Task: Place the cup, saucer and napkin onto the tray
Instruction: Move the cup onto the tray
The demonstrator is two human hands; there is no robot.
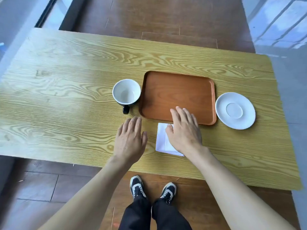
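Observation:
A brown wooden tray [178,90] lies in the middle of the table with nothing on it. Touching its left side stands a cup [126,93], dark outside and white inside, its handle pointing toward me. A white saucer [235,110] rests on the table just right of the tray. A folded white napkin [162,140] lies in front of the tray's near edge. My right hand [184,130] hovers flat over the napkin's right part and the tray's near rim, fingers spread, covering part of the napkin. My left hand [130,138] is open, left of the napkin and below the cup.
The light wood-grain table [66,97] stretches far to the left. Its near edge runs just above my shoes [152,188] on the dark wooden floor. Grey glossy floor lies beyond the table's right end.

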